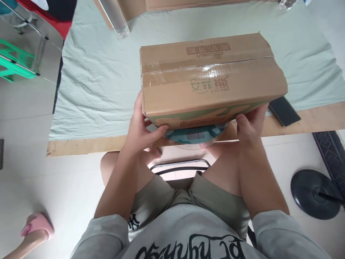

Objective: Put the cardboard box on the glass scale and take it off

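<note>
A taped brown cardboard box (210, 77) with green print rests on a round teal glass scale (195, 136) at the near edge of the table. My left hand (141, 126) grips the box's near left corner, thumb under its bottom edge. At the near right corner, my right hand (250, 124) holds the box with the fingers up against its side. The scale's display shows just below the box; most of the scale is hidden under it.
A pale green cloth (94, 82) covers the table (81, 145). A black phone (284, 110) lies right of the box. A clear bottle (115, 18) and another cardboard box (140, 7) stand at the back. On the floor: a black round stand base (314, 194), a green stool (13, 61).
</note>
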The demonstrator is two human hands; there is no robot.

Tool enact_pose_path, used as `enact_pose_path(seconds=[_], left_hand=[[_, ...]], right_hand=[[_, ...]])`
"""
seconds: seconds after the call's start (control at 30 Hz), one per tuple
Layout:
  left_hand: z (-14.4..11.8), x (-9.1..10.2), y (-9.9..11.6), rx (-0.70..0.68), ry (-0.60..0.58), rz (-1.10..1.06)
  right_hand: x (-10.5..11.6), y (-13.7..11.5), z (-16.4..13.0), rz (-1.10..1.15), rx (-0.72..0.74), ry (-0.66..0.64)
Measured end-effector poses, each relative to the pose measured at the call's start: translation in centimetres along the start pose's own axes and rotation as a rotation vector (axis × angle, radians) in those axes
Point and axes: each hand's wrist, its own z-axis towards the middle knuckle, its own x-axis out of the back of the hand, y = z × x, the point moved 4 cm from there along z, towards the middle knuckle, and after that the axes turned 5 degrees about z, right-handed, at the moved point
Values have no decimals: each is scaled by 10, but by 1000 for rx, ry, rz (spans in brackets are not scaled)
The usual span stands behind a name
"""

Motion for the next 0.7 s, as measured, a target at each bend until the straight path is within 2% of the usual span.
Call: enact_pose_path(seconds=[0.2,0.47,0.7], left_hand=[[-1,2,5,161,-1,-27],[-2,13,25,113,77,21],[-4,15,39,141,46,58]], right_hand=[[7,-7,-4,28,-137,-130],[4,-20,-4,44,-162,-105],[5,-34,-4,-23,-194,-82]])
